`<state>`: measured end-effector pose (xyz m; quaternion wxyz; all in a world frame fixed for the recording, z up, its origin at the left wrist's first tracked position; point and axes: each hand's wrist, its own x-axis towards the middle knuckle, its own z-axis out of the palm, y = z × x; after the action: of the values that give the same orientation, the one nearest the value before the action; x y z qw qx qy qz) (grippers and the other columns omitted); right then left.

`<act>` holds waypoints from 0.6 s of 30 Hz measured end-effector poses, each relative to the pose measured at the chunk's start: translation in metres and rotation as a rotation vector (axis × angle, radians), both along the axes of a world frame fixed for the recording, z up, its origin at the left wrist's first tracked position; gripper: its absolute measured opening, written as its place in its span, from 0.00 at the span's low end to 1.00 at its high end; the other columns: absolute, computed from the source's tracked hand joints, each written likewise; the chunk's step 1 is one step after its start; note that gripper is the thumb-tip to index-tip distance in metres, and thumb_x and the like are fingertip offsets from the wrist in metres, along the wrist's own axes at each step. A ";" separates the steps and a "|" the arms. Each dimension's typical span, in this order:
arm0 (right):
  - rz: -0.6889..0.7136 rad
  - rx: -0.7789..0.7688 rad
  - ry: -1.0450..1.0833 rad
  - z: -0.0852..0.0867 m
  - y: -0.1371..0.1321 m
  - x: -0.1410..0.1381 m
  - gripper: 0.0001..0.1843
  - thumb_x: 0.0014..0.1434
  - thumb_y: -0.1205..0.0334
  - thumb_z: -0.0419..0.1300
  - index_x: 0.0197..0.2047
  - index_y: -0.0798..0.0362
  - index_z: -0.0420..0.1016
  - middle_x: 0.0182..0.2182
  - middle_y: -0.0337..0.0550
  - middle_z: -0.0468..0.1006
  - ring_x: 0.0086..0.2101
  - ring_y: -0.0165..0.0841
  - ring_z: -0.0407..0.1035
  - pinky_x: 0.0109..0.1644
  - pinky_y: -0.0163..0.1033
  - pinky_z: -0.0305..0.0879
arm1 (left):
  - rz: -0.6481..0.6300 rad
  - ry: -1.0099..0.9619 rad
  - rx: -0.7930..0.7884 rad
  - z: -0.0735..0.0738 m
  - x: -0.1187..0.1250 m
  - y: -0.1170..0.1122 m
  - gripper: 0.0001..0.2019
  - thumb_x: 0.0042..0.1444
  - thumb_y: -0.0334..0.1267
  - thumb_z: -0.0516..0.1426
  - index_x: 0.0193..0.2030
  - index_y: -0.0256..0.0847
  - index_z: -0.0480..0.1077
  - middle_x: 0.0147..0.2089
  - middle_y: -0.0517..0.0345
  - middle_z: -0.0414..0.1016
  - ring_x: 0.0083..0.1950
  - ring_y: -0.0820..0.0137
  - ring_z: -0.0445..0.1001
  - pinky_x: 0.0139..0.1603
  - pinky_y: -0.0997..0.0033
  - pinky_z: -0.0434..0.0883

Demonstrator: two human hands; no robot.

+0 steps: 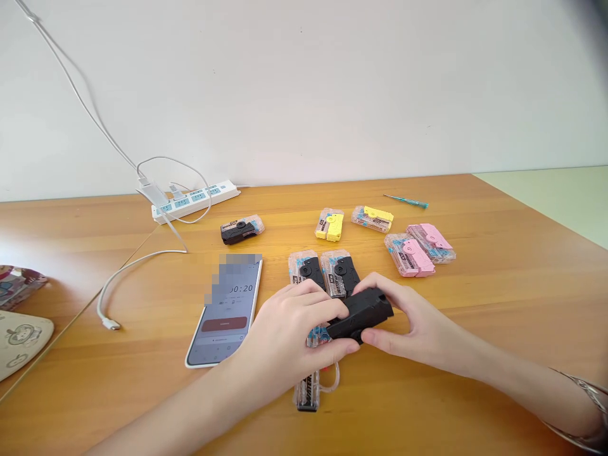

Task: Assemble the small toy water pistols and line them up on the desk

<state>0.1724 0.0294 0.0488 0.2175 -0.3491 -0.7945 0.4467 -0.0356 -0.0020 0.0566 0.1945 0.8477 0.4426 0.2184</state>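
Note:
Both hands hold a toy water gun (365, 313) with a black shell and a clear plastic part that hangs down below. My left hand (304, 316) is closed on its left end, thumb underneath and fingers on top. My right hand (403, 316) pinches the black shell from the right between thumb and fingers. Clear tubing (336, 379) curves out beside the lower part, which bears printed lettering. Just beyond the hands lie two folded black-and-clear water guns, a left one (306, 269) and a right one (340, 272), partly covered by my fingers.
Further off lie another black gun (242, 229), two yellow ones (331, 225) (373, 218), two pink ones (409, 255) (431, 242) and a thin blue-handled screwdriver (406, 201). A phone (225, 323) sits left of my hands. A power strip (197, 201) with white cables stands at the back left.

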 end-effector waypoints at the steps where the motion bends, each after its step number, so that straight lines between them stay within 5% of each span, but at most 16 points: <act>1: -0.003 -0.040 -0.001 -0.001 0.000 -0.001 0.11 0.54 0.62 0.60 0.39 0.48 0.62 0.33 0.35 0.69 0.34 0.31 0.66 0.39 0.34 0.65 | 0.003 -0.007 -0.021 0.000 -0.001 0.000 0.04 0.54 0.39 0.60 0.34 0.44 0.69 0.31 0.65 0.73 0.37 0.68 0.68 0.34 0.73 0.62; 11: 0.030 -0.222 -0.033 -0.012 -0.008 -0.006 0.20 0.50 0.62 0.63 0.45 0.48 0.62 0.37 0.39 0.75 0.35 0.35 0.70 0.36 0.37 0.65 | 0.071 0.036 -0.088 0.002 0.004 -0.005 0.21 0.49 0.42 0.63 0.48 0.48 0.61 0.39 0.65 0.77 0.43 0.64 0.73 0.43 0.66 0.66; 18: 0.015 -0.413 0.099 -0.011 -0.004 -0.002 0.16 0.52 0.58 0.62 0.41 0.49 0.61 0.39 0.40 0.76 0.40 0.36 0.71 0.42 0.39 0.66 | 0.007 0.265 -0.027 0.023 -0.014 -0.008 0.29 0.49 0.54 0.61 0.55 0.45 0.63 0.53 0.54 0.74 0.55 0.58 0.69 0.56 0.58 0.63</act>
<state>0.1704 0.0250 0.0380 0.1767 -0.3579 -0.6769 0.6184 -0.0498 -0.0104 0.0800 0.1449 0.8650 0.4701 0.0993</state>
